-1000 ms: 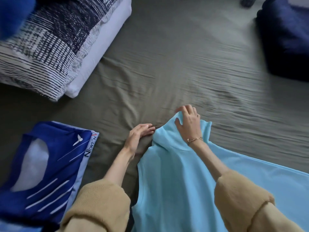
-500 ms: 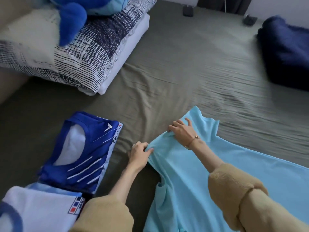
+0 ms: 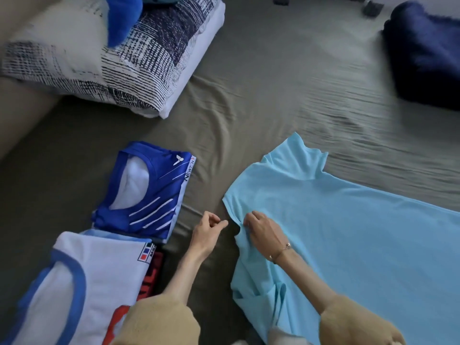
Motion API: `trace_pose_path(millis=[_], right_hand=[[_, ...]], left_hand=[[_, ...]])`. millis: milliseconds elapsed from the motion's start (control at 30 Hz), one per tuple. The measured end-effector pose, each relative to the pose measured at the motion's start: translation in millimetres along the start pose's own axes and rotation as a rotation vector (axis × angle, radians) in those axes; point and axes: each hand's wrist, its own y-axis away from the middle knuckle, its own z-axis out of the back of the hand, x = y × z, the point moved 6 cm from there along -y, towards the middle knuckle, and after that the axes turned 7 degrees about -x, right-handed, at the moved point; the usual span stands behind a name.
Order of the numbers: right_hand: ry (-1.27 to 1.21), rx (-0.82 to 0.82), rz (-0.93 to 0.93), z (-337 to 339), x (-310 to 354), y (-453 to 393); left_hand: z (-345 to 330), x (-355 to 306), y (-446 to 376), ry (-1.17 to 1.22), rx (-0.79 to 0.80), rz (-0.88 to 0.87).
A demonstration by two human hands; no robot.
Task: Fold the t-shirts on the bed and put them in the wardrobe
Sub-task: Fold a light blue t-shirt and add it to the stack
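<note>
A light blue t-shirt [image 3: 348,232] lies spread on the olive bed sheet [image 3: 273,95], one sleeve pointing away from me. My right hand [image 3: 261,227] pinches its left edge near the collar. My left hand [image 3: 209,230] hovers just left of that edge, fingers loosely curled, holding nothing. A folded royal blue t-shirt [image 3: 146,192] with white stripes lies to the left. Nearer to me lies a folded white t-shirt [image 3: 82,282] with a blue collar.
A patterned navy and white pillow [image 3: 112,58] lies at the far left with a blue plush toy [image 3: 124,13] on it. A dark blue blanket [image 3: 423,51] sits at the far right. Two small dark objects [image 3: 371,7] rest near the bed's far edge.
Both hands have drawn back toward me from the far sleeve to the shirt's left edge. My left hand let go of the fabric. The view shifted, showing more of the folded shirts.
</note>
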Motion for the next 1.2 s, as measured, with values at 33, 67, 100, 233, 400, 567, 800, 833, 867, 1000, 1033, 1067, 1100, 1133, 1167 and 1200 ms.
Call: trace_pose_path(millis=[33,67,100,233,400,567,800,833,867,1000,1033,1067,1100,1133,1167,1200], right_hand=[[-0.020,-0.014,-0.032,1.3,-1.4,4.6],[-0.046,-0.030,-0.071,5.0,0.2,13.2],[-0.065,-0.042,-0.115,10.9,1.9,19.3],[-0.029,0.092,-0.266,19.4,3.1,56.5],[0.135,0.238,-0.237,21.2,13.5,114.8],[0.193,0.418,-0.123,5.8,32.6,149.1],[-0.042,0.512,-0.185,-13.0,71.5,183.8],[-0.040,0.524,-0.160,-17.2,77.1,187.9],[-0.033,0.531,-0.149,-20.4,80.7,191.2],[-0.063,0.602,-0.206,-32.2,85.5,202.3],[-0.085,0.631,-0.224,-34.1,86.0,206.1],[-0.086,0.646,-0.229,-35.0,87.1,210.6],[-0.056,0.629,-0.225,-34.5,85.8,212.9],[-0.006,0.587,-0.225,-31.6,82.7,214.2],[0.037,0.547,-0.228,-28.4,80.9,217.4],[0.060,0.529,-0.246,-25.8,78.4,220.6]], left_hand=[[0.0,4.6,4.6,-0.032,0.036,0.002],[0.0,11.5,15.6,-0.065,0.081,0.011],[-1.4,17.9,25.3,-0.114,0.124,0.021],[-12.6,42.1,65.0,-0.418,0.187,0.000],[-18.3,48.2,97.9,-0.424,0.094,0.048],[0.0,69.7,113.7,-0.270,-0.069,0.085],[25.3,88.8,126.9,-0.217,-0.189,0.120],[24.7,91.4,131.0,-0.182,-0.162,0.127],[23.3,93.3,134.5,-0.165,-0.133,0.138],[16.1,96.4,149.5,-0.328,-0.067,0.135],[16.1,97.1,151.1,-0.339,-0.082,0.131],[18.3,98.1,154.1,-0.310,-0.106,0.133],[20.0,99.5,154.5,-0.273,-0.130,0.141],[21.2,99.5,154.0,-0.247,-0.156,0.137],[23.6,101.4,156.2,-0.203,-0.177,0.144],[25.0,102.1,157.2,-0.147,-0.198,0.144]])
